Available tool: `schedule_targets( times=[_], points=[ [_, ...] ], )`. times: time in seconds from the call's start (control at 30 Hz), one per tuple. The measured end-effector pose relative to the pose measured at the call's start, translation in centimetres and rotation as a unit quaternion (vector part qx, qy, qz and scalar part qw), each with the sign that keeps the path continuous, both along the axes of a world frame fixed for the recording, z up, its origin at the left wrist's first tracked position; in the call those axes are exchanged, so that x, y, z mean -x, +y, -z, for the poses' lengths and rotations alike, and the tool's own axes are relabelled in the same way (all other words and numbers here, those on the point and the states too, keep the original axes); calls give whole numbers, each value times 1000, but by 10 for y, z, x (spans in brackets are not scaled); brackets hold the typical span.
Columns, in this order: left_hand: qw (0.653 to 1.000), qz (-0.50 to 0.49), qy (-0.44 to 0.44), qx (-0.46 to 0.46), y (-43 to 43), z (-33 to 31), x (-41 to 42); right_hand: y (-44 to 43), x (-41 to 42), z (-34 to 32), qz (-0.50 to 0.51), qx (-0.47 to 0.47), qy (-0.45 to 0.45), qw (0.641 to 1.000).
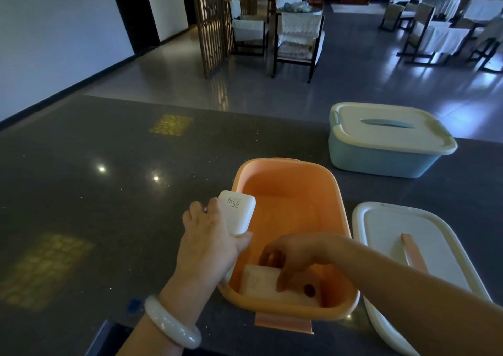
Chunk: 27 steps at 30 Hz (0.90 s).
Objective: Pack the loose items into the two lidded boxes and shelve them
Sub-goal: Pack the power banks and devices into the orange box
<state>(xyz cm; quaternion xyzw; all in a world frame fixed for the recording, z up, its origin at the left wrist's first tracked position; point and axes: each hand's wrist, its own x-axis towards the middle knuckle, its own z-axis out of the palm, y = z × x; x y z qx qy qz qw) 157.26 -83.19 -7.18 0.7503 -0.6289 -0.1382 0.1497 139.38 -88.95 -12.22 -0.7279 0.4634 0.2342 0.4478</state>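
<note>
Gripping a white charger block (pixel 238 211) between thumb and fingers, the left hand (pixel 209 235) hovers at the left rim of the orange box (pixel 288 162). The block looks light, rigid and smooth (slippery, I'd guess), so pinching its flat sides suits. Inside, the right hand (pixel 294 255) curls round a second block (pixel 261 282) on the box floor.

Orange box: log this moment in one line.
left hand: holds white adapter at orange box rim; right hand: grips second adapter inside; blue box: lidded; white lid: off
</note>
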Motion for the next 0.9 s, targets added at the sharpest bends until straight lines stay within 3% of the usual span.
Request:
schedule_targets(
  times=[0.13, 0.33, 0.4, 0.53, 0.67, 0.73, 0.83, 0.9],
  points=[
    [1000, 1, 13, -7, -1, -1, -2, 0, 0, -2, 22, -8, -25, 999],
    [999, 13, 39, -12, -4, -3, -4, -3, 1, -20, 161, 13, -208, 965],
    [999, 19, 49, -16, -7, -4, -1, -3, 0, -28, 221, -13, -296, 929],
    [998, 18, 56, -3, -17, -8, 10, 1, -4, -42, 344, -155, -459, 804],
    [997, 40, 70, 10, -26, -15, 20, 1, -10, -45, 428, -125, -497, 745],
    [990, 40, 133, -20, -34, -18, 17, -1, -7, -48, 437, -105, -487, 749],
    [953, 29, 288, -87, -45, -22, 6, -6, 4, -51, 424, -76, -461, 776],
    [937, 32, 333, -103, -48, -23, 1, -9, 9, -54, 409, -71, -439, 797]
  ],
)
